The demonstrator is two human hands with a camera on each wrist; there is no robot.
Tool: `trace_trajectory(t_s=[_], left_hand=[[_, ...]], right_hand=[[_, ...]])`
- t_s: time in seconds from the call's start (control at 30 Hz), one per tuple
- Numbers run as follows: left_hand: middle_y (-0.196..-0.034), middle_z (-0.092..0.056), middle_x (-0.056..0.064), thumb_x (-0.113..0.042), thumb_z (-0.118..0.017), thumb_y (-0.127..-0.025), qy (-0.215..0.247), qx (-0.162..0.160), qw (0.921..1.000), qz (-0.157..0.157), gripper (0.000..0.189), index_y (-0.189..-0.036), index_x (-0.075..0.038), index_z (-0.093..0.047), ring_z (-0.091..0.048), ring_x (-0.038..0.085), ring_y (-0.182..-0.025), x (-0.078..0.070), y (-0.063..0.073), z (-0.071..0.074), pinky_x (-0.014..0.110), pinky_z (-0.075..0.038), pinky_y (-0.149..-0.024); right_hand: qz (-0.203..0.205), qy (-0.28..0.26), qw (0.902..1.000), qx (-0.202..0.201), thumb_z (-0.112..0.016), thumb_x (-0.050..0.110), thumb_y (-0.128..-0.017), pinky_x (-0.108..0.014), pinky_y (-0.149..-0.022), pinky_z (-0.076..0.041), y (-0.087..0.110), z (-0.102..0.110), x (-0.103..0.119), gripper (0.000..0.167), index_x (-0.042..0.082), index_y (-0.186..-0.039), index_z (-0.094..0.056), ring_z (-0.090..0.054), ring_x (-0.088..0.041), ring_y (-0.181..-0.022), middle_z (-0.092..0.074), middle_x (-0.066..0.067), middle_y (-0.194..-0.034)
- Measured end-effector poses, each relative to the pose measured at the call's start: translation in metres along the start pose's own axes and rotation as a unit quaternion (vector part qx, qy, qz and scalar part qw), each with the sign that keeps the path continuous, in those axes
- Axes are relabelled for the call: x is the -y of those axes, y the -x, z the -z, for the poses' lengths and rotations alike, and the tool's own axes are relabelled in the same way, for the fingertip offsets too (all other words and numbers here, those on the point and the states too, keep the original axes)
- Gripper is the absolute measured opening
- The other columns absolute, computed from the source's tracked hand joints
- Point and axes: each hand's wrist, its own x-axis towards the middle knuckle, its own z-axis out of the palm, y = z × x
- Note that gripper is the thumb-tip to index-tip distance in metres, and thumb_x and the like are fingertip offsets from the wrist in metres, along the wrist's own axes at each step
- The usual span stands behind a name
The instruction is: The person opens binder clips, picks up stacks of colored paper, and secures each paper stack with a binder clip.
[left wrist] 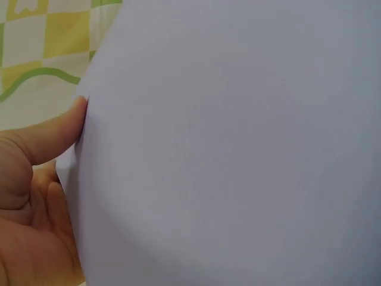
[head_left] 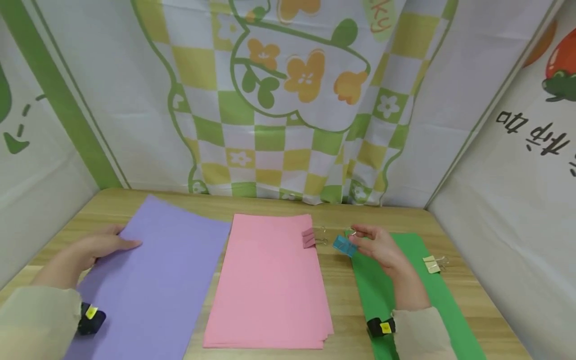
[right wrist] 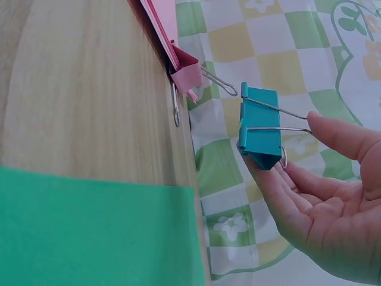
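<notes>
My left hand (head_left: 101, 245) grips the left edge of the purple paper (head_left: 157, 280), thumb on top and fingers beneath. In the left wrist view the thumb lies at the edge of this sheet (left wrist: 226, 143), which looks pale there. A blue binder clip (head_left: 344, 245) is pinched by its wire handles in my right hand (head_left: 378, 247), above the upper left corner of the green paper (head_left: 414, 290). Seen from the right wrist, the thumb presses one handle of the clip (right wrist: 262, 122) and the fingers sit behind it. Whether its mouth is open cannot be told.
Between the hands lies a pink paper stack (head_left: 270, 285), with a pink binder clip (head_left: 308, 238) on its upper right edge. A pale yellow binder clip (head_left: 431, 264) sits on the green paper's right edge. Printed curtains (head_left: 288, 125) stand behind the wooden table (head_left: 342, 300).
</notes>
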Motion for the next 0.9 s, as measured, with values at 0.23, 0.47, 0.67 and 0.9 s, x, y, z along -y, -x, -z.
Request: trace_trajectory(t_s=[0.23, 0.47, 0.67, 0.9], left_hand=[[-0.111, -0.058, 0.033, -0.025, -0.052, -0.103, -0.049, -0.15, 0.9847, -0.074, 0.054, -0.123, 0.024, -0.047, -0.055, 0.011, -0.084, -0.008, 0.012, 0.001, 0.023, -0.044, -0.071], [-0.125, -0.05, 0.042, -0.032, -0.05, -0.104, -0.058, -0.22, 0.9702, -0.085, 0.061, -0.129, 0.023, -0.043, -0.052, 0.011, -0.087, -0.022, 0.026, 0.002, 0.034, -0.042, -0.075], [-0.12, -0.057, 0.038, -0.032, -0.057, -0.101, -0.051, -0.283, 0.949, -0.129, 0.054, -0.126, 0.015, -0.053, -0.045, -0.013, -0.08, -0.034, 0.031, -0.004, 0.019, -0.04, -0.066], [-0.085, -0.058, -0.032, -0.024, -0.066, -0.097, -0.024, -0.36, 0.9147, -0.183, 0.038, -0.117, 0.008, -0.063, -0.043, -0.019, -0.074, -0.044, 0.044, -0.008, 0.01, -0.037, -0.062]], right_hand=[[-0.003, -0.064, 0.9979, 0.002, -0.055, 0.011, -0.101, -0.018, -0.094, -0.05, 0.002, 0.001, 0.003, 0.059, -0.013, -0.148, -0.028, -0.059, 0.001, -0.101, -0.052, -0.015, -0.128], [0.008, -0.137, 0.9904, 0.015, -0.054, 0.005, -0.1, -0.018, -0.094, -0.051, 0.002, 0.001, 0.008, 0.065, -0.011, -0.152, -0.017, -0.061, 0.002, -0.103, -0.057, -0.011, -0.131], [0.022, -0.18, 0.9829, 0.028, -0.055, 0.001, -0.099, -0.016, -0.088, -0.053, 0.005, 0.001, 0.008, 0.065, -0.01, -0.152, -0.02, -0.063, 0.001, -0.1, -0.061, 0.009, -0.112], [0.039, -0.223, 0.9731, 0.043, -0.047, 0.012, -0.105, -0.014, -0.087, -0.054, 0.009, 0.0, 0.009, 0.063, -0.015, -0.152, -0.014, -0.065, 0.001, -0.093, -0.061, 0.005, -0.112]])
